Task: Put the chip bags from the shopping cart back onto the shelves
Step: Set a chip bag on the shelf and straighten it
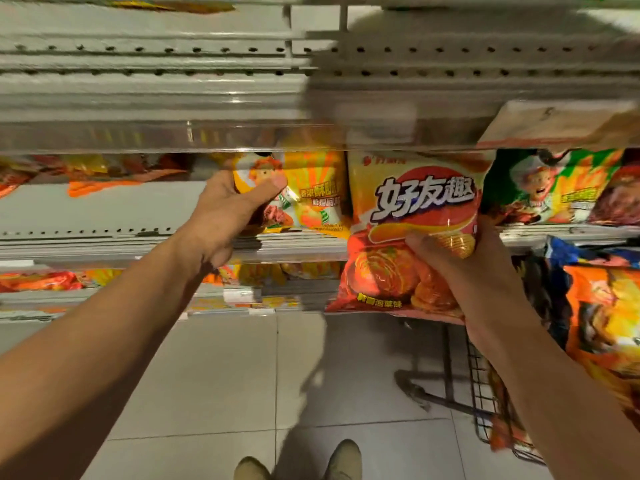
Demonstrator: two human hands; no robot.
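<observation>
- Gripping a yellow bag (304,195) by its upper left corner, the left hand (228,209) has its thumb across the front and its fingers curled behind; the bag sits on the middle shelf (104,233).
- Yellow bag: cartoon chef face, sunburst print, Chinese writing too blurred to read in full.
- Right hand (460,271) grasps a red bag (408,230) from its right side, thumb on the front, holding it upright in front of the shelf edge, just right of the yellow bag.
- Red bag: large white characters "好友趣" on a red oval, ridged chips and kimchi pictured below, a yellow line near the bottom ending "泡菜味".
- Green bag (554,188) with the same chef stands on the shelf to the right of the red one.
- Top shelf (156,109) carries a clear front rail; a pale bag (561,123) lies flat at its right end.
- Lower shelves hold more orange and yellow bags, blurred.
- Cart (485,386), wire-sided, stands at lower right with an orange bag (609,334) and others inside.
- Two shoes (298,462) show on the tiled floor (225,375).
</observation>
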